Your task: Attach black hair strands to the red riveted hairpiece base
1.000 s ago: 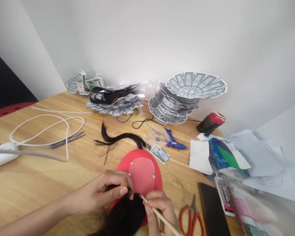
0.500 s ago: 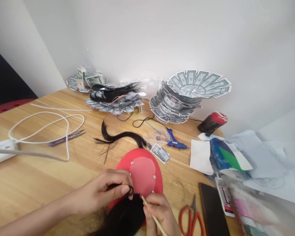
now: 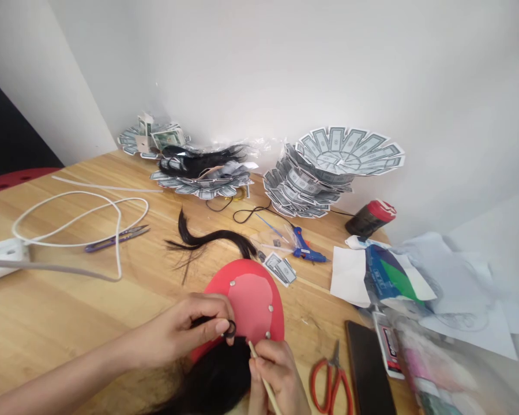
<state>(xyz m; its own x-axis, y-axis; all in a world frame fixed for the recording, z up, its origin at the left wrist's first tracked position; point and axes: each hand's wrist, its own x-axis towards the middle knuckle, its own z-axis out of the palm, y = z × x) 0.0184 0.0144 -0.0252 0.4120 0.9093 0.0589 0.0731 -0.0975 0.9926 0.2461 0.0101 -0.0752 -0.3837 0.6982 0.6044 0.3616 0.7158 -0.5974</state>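
Observation:
My left hand [image 3: 185, 328] pinches a lock of black hair and a small black elastic loop [image 3: 230, 328] at the fingertips. The loop lies against the edge of a red oval base [image 3: 216, 285], which has a pink paper centre [image 3: 251, 302] and small metal studs. My right hand [image 3: 277, 377] holds a thin wooden stick [image 3: 264, 380] upright near the loop. A thick bunch of black hair [image 3: 211, 374] hangs below both hands and hides the lower part of the base. A loose lock of black hair [image 3: 210, 239] lies on the table beyond the base.
The wooden table [image 3: 60, 311] holds a blue glue gun [image 3: 307, 248], red-handled scissors [image 3: 331, 383], a dark phone [image 3: 367, 369], purple thread snips [image 3: 116, 239], white cable [image 3: 69, 230] and stacked banknote-printed paper fans [image 3: 311, 178] against the wall.
The lower end of the wooden stick has swung left and stands steeper. The elastic loop shows more clearly at my left fingertips. The view has shifted slightly.

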